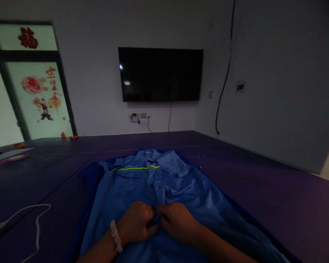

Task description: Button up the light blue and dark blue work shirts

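A blue work shirt (131,190) with a yellow-green stripe across the chest lies spread out, collar at the far end. Its right-hand sleeve is folded in over the chest. Darker blue cloth (89,179) shows beneath and around its edges. My left hand (138,223), with a pink scrunchie (116,235) at the wrist, is closed on the front opening of the shirt. Right beside it, my right hand (178,223) pinches the same front edge. The fingertips meet over the cloth, so any button between them is hidden.
Purple floor matting (263,175) surrounds the shirt. A white cable (38,223) lies at the left. Flat items with a pink edge (15,157) and small orange objects (73,137) sit farther back. A black cable (225,80) hangs by the right wall; a television (161,75) is mounted ahead.
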`<state>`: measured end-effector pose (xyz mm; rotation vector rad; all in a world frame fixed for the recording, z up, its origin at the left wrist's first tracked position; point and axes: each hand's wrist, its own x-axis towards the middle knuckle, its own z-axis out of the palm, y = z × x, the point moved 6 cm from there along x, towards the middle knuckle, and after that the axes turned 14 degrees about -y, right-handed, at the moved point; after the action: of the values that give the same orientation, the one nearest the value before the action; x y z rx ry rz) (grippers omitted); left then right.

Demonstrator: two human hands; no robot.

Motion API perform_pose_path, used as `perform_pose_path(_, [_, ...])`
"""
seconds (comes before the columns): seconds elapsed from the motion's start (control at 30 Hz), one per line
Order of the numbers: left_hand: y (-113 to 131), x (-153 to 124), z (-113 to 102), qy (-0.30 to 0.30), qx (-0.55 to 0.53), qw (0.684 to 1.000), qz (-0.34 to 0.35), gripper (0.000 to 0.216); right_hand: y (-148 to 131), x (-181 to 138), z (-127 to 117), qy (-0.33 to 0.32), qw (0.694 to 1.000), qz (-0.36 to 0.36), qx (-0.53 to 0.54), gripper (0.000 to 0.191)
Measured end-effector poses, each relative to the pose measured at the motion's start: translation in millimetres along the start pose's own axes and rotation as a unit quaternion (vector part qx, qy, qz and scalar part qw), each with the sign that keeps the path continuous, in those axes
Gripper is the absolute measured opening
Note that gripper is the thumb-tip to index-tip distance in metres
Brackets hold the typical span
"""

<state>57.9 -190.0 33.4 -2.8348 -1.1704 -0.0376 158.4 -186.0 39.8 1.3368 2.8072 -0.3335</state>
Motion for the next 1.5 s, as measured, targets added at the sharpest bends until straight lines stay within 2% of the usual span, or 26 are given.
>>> perform_pose_path(0.2, [-0.8,2.3,3.9,-0.035,-0.001,0.999,-0.008,0.024,-0.6,-0.8,-0.2,0.011,1.000,-0.006,0.000,0.022])
perform_pose_path(0.43, [-3.5,1.3,5.4,-0.013,-0.029,0.999,-0.006,0.033,-1.8,0.0,-0.9,-0.022,0.998,-0.057,0.034,0.027])
perform_pose_path(0.53, [-6.4,2.3,4.8,-0.028,-0.075,0.997,-0.016,0.032,0.5,0.7,-0.7,-0.029,0.996,-0.068,0.056,0.031])
perform_pose_path(0.7, [-11.5,5.4,4.6,-0.077,-0.124,0.988,-0.044,0.016,4.2,1.9,1.2,-0.032,0.995,-0.054,0.079,0.027])
perform_pose_path(0.93, [-11.7,4.5,1.3,-0.084,-0.170,0.980,-0.063,0.018,5.3,3.4,3.3,-0.037,0.996,-0.038,0.072,0.025])
perform_pose_path(1.13, [-11.7,4.9,2.2,-0.075,-0.162,0.982,-0.062,0.018,3.1,2.6,2.0,-0.026,0.997,-0.064,0.031,0.019])
perform_pose_path(1.5, [-10.7,3.5,3.2,-0.077,-0.135,0.987,-0.052,0.014,4.2,5.4,4.6,-0.026,0.998,-0.055,-0.001,0.020])
